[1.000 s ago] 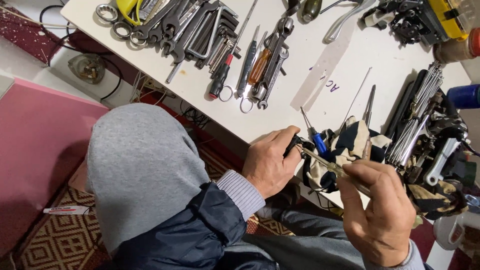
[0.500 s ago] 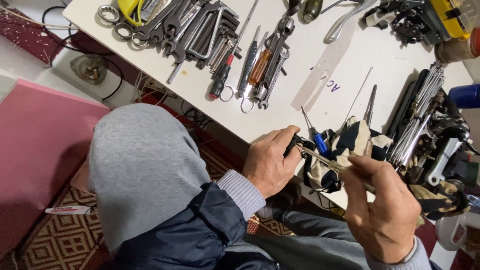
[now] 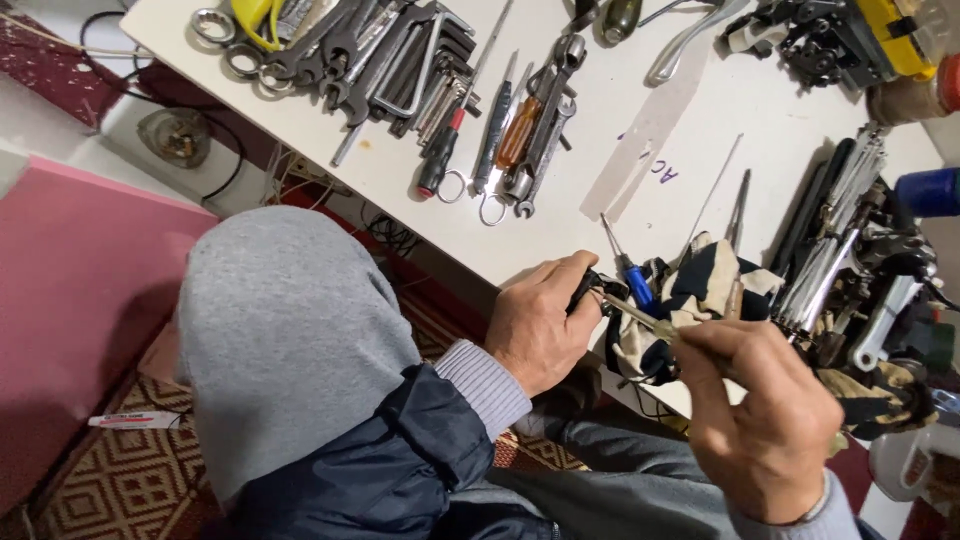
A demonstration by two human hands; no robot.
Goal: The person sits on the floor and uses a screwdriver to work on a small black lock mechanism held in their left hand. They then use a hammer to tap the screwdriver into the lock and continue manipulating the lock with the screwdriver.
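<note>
My left hand [image 3: 540, 325] is closed on a small black part [image 3: 583, 289], held just off the near edge of the white table [image 3: 600, 210]. My right hand [image 3: 765, 425] pinches a thin metal tool [image 3: 640, 315] whose tip touches the black part. Right behind the tool lie a blue-handled screwdriver [image 3: 632, 275] and a crumpled dark-and-cream patterned cloth [image 3: 705, 285]. My grey-clad knee [image 3: 285, 340] and dark jacket sleeve fill the lower left.
Wrenches, hex keys and screwdrivers [image 3: 400, 60] lie in rows on the table's far left. A dark machine with metal rods [image 3: 850, 260] stands at the right, a yellow-and-black tool [image 3: 850, 40] at the back. A pink mat [image 3: 70, 300] and patterned rug lie below.
Both hands stay almost in place; the tool tip remains at the black part, with only slight shifts of the fingers and the view.
</note>
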